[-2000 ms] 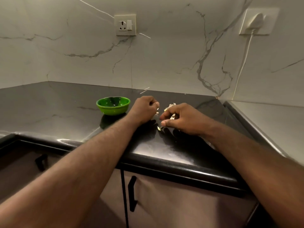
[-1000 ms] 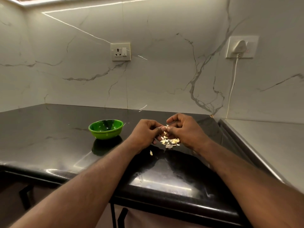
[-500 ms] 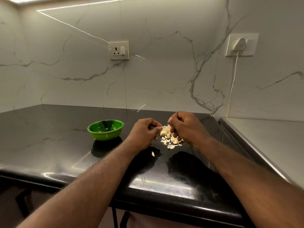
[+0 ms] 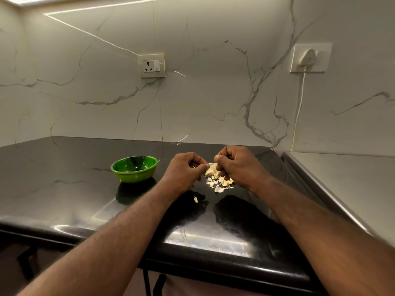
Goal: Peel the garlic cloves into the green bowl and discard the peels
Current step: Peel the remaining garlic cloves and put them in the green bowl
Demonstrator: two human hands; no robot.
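A pale garlic clove (image 4: 211, 168) was held above the black countertop (image 4: 64, 189) between both hands; the left hand (image 4: 185, 170) was seen with its fingers curled and its thumb and forefinger pinched together on the clove's left edge; the right hand (image 4: 237, 165) was likewise curled, its fingertips closed on the clove's right side; whether skin or flesh was gripped could not be told. Directly beneath the clove and just beside the right hand, a small heap of pale peels (image 4: 219, 183) was spread on the countertop; a single pale fragment (image 4: 195, 199) lay apart from the heap, nearer the front edge and below the left hand. The green bowl (image 4: 134, 176) was set upright on the countertop, to the left of the left hand and not touched by it; its inside was shown only in part, and its reflection was cast on the glossy stone in front of it. On the marble wall (image 4: 213, 92) behind, a socket (image 4: 152, 65) was mounted; further right a white plug (image 4: 307, 57) was seated in a second plate, its cable (image 4: 299, 112) hanging down towards the steel surface (image 4: 352, 189) adjoining the countertop.
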